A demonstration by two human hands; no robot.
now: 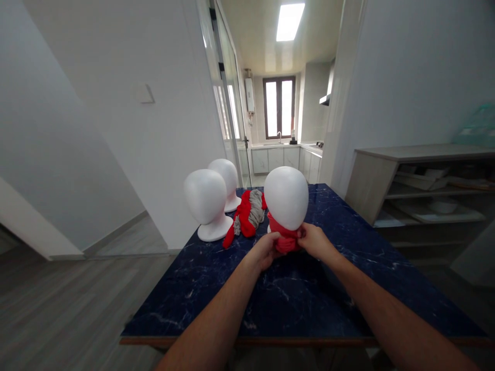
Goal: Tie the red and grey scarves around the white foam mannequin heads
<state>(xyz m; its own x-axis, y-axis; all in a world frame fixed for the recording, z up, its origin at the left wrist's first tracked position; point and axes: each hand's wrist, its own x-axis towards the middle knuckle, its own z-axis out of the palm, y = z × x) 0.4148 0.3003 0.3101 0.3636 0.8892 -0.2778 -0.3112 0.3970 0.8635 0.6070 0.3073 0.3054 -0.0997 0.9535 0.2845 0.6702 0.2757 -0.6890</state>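
A white foam mannequin head (286, 196) stands upright on the dark blue table, with a red scarf (285, 241) wrapped around its neck. My left hand (267, 249) closes on the scarf's left side, its thumb on top and the other fingers partly hidden behind the cloth. At the right side of the neck, my right hand (314, 240) pinches the same red cloth between thumb and fingers. Just left of this head lies a crumpled red cloth (243, 214) together with a grey cloth (256, 210).
Two more white mannequin heads, a nearer one (205, 198) and a farther one (224, 178), stand at the table's left edge. The blue marbled table (305, 304) has a brown front edge. Right of it is a shelf unit (375, 180); a kitchen doorway opens behind.
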